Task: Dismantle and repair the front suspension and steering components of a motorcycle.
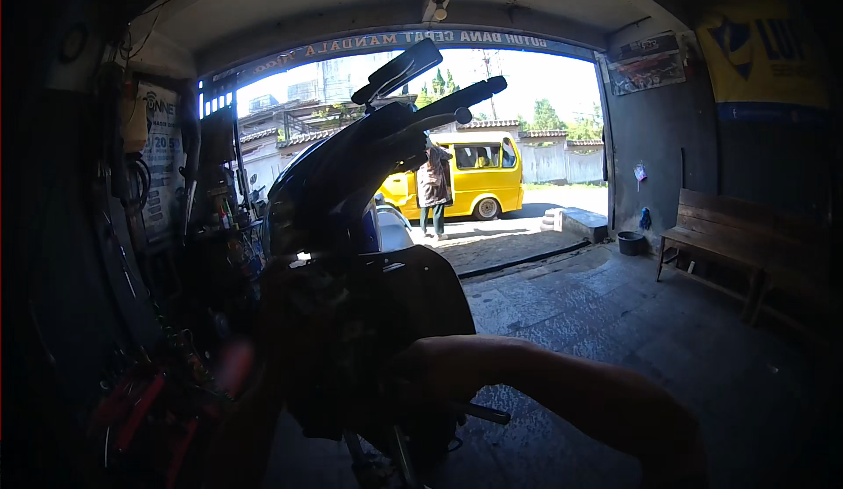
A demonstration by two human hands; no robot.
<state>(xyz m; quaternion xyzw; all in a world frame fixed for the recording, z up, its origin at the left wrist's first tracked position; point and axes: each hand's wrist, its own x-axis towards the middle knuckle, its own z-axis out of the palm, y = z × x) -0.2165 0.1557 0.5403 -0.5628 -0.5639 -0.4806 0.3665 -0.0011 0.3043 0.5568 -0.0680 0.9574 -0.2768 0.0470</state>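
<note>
A dark scooter (334, 208) stands upright before me, its mirror (395, 72) and handlebar grip (479, 89) outlined against the bright doorway. My right hand (413, 366) reaches from the lower right to the shadowed lower body below the front panel (430, 283); its fingers are hidden in the dark. My left hand (263, 370) is barely visible in deep shadow along the scooter's left side, and I cannot make out its fingers or what it touches. A metal bar (483, 412) juts out under my right arm.
Red racks or tools (140, 397) crowd the lower left, beside cluttered shelves (233, 226). A wooden bench (711, 234) and dark bucket (630, 243) line the right wall. Beyond the doorway, a person (435, 177) stands by a yellow van (483, 173); a concrete step (580, 221) edges the entrance.
</note>
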